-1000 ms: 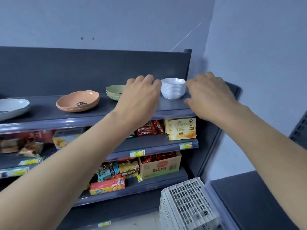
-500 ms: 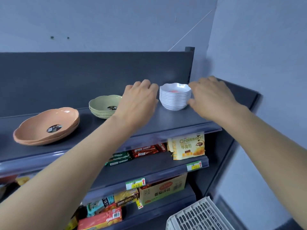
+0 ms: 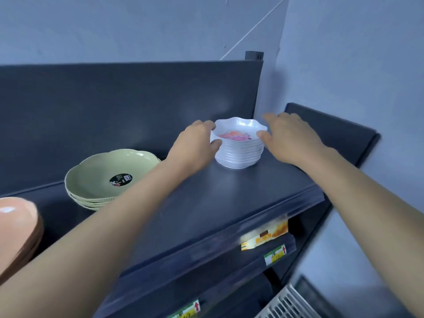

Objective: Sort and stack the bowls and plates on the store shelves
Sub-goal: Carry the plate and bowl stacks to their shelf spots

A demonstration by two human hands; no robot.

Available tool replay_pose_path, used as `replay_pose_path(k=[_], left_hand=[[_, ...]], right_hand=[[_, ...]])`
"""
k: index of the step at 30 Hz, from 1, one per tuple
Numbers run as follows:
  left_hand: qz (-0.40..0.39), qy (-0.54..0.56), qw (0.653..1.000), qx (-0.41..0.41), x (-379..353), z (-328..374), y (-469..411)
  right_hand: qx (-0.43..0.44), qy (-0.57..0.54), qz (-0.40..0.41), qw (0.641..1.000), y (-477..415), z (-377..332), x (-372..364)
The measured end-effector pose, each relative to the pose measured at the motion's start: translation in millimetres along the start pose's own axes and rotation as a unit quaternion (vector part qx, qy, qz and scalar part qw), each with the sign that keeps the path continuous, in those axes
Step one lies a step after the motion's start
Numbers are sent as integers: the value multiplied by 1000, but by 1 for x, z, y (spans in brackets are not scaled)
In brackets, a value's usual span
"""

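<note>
A stack of several small white scalloped bowls (image 3: 238, 154) stands at the right end of the dark top shelf (image 3: 229, 203); the top bowl has a pink and orange pattern inside. My left hand (image 3: 195, 143) clasps the stack's left side, thumb on the front wall and fingers at the rim. My right hand (image 3: 291, 136) is at the stack's right side, fingers spread, thumb touching the rim. A stack of pale green plates (image 3: 98, 177) with a black sticker lies to the left. Orange plates (image 3: 18, 226) show at the far left edge.
The shelf's dark back panel rises right behind the bowls, and a dark end panel (image 3: 332, 129) closes the right side against the wall. Snack boxes (image 3: 266, 237) and price tags sit on the lower shelves. A white plastic crate (image 3: 284, 304) is at the bottom right.
Both hands moved forward from beside the white bowl stack to its sides, and the left hand closed on it. The view moved closer and rightward, so the orange plates slid to the edge.
</note>
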State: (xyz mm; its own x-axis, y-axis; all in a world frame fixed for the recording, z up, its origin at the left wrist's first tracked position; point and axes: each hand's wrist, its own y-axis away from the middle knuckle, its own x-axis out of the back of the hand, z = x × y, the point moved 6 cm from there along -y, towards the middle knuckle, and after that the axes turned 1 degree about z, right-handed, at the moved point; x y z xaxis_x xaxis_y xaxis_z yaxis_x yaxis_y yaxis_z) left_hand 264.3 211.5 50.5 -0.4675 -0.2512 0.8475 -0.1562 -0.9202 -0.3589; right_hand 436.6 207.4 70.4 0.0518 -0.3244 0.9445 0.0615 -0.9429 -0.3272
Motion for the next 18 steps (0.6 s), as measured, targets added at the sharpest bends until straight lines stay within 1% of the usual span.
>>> replay_pose_path(k=[4,7,9,11,14,16,18], left_hand=[[-22,77,994,79,-24,-19,-34],[-53,159,972,163,-47,-33,-58],[-72,202,953,212,-62,-38,-73],[-91,241,932,255,-76,-41,-84],[-130,292,895,311,-95,-42,-93],[-147,317,874,338,-105,-45,-98],[-148,337,860,352,-111,-46,-104]], right_hand=[[-29,-80,-38,996,-44,18,-35],[-56,-156,-74,983,-73,35,-59],[-81,-225,-100,966,-92,46,-76],[-127,-299,-138,936,-108,57,-95],[-202,-417,-223,858,-123,67,-126],[-230,-458,-268,816,-128,69,-140],[-243,-474,-299,792,-131,72,-147]])
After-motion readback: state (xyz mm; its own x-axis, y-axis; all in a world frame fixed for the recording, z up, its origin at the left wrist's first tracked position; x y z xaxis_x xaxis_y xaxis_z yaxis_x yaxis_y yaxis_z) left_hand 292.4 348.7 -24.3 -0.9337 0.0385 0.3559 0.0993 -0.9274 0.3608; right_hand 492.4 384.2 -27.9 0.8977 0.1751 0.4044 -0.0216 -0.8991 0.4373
